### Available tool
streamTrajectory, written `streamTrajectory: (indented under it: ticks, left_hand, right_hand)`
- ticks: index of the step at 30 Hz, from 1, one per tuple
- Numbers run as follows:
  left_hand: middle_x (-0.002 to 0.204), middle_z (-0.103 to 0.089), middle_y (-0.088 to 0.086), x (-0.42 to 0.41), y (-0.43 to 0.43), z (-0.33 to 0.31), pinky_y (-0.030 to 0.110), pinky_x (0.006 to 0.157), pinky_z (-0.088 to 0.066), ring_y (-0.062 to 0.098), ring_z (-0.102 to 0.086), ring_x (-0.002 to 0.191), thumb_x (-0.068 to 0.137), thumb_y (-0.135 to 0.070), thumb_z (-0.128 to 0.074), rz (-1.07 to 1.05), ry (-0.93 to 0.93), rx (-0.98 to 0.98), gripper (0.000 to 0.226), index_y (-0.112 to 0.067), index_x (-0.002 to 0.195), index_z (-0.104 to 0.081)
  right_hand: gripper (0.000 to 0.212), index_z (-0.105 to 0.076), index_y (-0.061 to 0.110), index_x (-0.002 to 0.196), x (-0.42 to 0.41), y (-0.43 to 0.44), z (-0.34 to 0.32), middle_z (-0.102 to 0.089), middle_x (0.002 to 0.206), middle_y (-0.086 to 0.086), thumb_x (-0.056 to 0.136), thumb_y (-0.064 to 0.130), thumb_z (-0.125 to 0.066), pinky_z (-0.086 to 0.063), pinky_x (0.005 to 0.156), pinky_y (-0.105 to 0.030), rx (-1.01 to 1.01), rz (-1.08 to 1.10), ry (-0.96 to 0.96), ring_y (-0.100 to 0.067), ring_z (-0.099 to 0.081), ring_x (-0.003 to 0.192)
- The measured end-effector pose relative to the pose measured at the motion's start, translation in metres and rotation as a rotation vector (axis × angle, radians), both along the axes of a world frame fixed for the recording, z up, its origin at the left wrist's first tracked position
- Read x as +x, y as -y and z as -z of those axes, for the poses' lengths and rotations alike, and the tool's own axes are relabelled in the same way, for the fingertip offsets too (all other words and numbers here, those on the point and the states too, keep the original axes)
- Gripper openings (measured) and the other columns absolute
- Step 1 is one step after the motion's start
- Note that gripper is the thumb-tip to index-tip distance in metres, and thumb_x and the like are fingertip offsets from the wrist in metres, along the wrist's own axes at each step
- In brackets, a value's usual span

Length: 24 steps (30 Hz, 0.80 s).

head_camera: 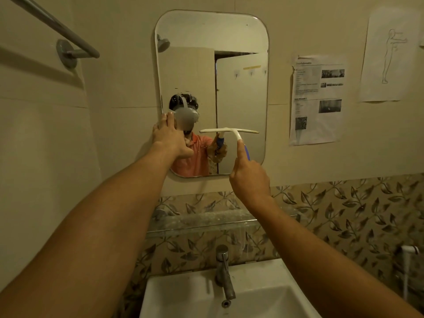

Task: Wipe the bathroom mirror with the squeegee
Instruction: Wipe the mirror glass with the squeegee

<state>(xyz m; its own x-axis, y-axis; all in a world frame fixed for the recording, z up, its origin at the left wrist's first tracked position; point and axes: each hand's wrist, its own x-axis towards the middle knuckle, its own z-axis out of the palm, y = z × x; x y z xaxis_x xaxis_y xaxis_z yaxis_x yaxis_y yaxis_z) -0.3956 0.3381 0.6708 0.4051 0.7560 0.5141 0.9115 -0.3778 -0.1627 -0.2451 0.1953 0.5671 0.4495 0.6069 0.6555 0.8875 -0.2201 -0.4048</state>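
At the mirror's (241,95) left edge, the left hand (168,137) lies flat, fingers straight and close together. Its fingertips reach over the rim onto the glass, and it holds nothing. The right hand (249,180) grips the squeegee (229,130) by its blue handle, fingers curled round it and the forefinger stretched up along the white neck. The white blade lies level against the glass in the mirror's lower right part, well apart from the left hand. Droplets (183,92) speckle the glass just above the left hand. Below the mirror a glass shelf (206,222) runs along leaf-patterned tiles (344,214). Under it a white sink (263,294) carries a metal tap (223,269) at its back edge; only part of the basin shows. Both forearms cross in front of the shelf and sink. Printed papers (316,99) hang right of the mirror, and a towel rail (68,37) sits at upper left.
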Motion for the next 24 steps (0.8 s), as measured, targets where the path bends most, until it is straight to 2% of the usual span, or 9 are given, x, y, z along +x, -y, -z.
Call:
streamTrajectory:
  ticks: [4,8,18,22,24]
  left_hand:
    - [0.164,0.013,0.017,-0.001,-0.002,0.005,0.053,0.121,-0.015,0.035,0.009,0.152,0.079,-0.057,-0.064,-0.013,-0.01,0.009,0.104,-0.011,0.159,-0.014]
    - [0.164,0.014,0.017,0.0,-0.004,0.006,0.053,0.121,-0.015,0.035,0.01,0.152,0.079,-0.056,-0.064,-0.017,-0.005,0.008,0.113,-0.01,0.159,0.0]
    - [0.164,0.014,0.017,0.002,-0.004,0.011,0.052,0.121,-0.016,0.034,0.01,0.152,0.081,-0.055,-0.062,-0.011,0.014,-0.001,0.111,-0.009,0.159,0.001]
    - [0.164,0.015,0.017,0.003,-0.003,0.012,0.052,0.122,-0.015,0.034,0.011,0.152,0.08,-0.055,-0.063,-0.013,0.021,-0.011,0.112,-0.009,0.159,0.001]
    - [0.164,0.014,0.017,0.003,-0.003,0.012,0.052,0.121,-0.015,0.034,0.01,0.152,0.08,-0.055,-0.063,-0.015,0.024,-0.01,0.112,-0.009,0.159,0.001]
  right_hand:
    - [0.078,0.011,0.031,0.161,0.001,-0.001,0.012,-0.057,0.084,-0.01,0.105,0.018,-0.042,-0.043,0.052,-0.031,0.002,0.013,-0.005,-0.017,-0.052,0.061]
    - [0.08,0.012,0.032,0.161,0.002,-0.001,0.019,-0.056,0.085,-0.009,0.104,0.017,-0.043,-0.047,0.056,-0.032,-0.002,0.001,-0.015,-0.018,-0.053,0.066]
    - [0.081,0.012,0.033,0.161,0.001,0.004,0.037,-0.055,0.088,-0.01,0.104,0.017,-0.044,-0.042,0.054,-0.029,0.005,-0.007,-0.018,-0.016,-0.05,0.066]
    - [0.084,0.013,0.035,0.16,0.002,0.005,0.046,-0.056,0.088,-0.009,0.103,0.017,-0.046,-0.052,0.058,-0.033,0.0,-0.033,-0.027,-0.018,-0.054,0.069]
    - [0.085,0.013,0.034,0.16,0.002,0.004,0.048,-0.056,0.086,-0.008,0.103,0.017,-0.048,-0.05,0.057,-0.032,-0.002,-0.033,-0.027,-0.017,-0.053,0.068]
